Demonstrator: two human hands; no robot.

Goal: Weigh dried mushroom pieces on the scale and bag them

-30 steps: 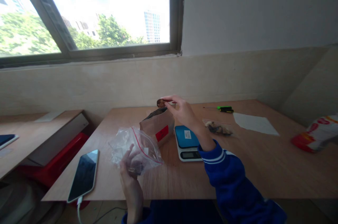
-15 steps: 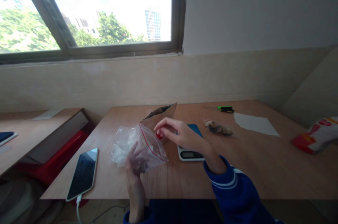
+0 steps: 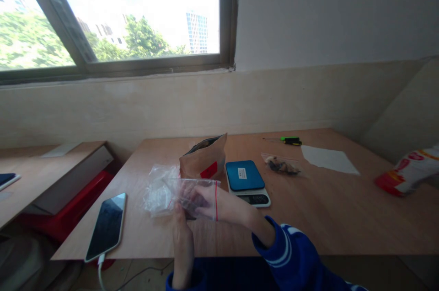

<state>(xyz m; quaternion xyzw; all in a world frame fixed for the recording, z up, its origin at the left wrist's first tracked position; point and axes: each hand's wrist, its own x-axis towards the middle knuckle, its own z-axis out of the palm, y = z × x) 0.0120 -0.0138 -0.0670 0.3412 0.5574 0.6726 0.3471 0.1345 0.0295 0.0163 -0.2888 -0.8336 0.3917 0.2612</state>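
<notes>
A clear zip-lock bag with a red seal line lies on its side, its mouth to the right. My left hand grips it at the lower left, thumb up against the plastic. My right hand reaches in through the mouth, fingers curled inside; what they hold, if anything, is unclear through the plastic. Some dark contents show low in the bag. Right behind stands an open brown paper pouch with a red label. A kitchen scale with a blue top sits just beyond my right wrist.
Crumpled clear bags lie left of my hands, near a charging phone. Further right are a filled small bag, a screwdriver, white paper and a red-and-white package.
My right hand has moved down and left from above the bag's mouth into the bag. The bag has turned so its mouth faces right, uncovering the pouch's label and the scale.
</notes>
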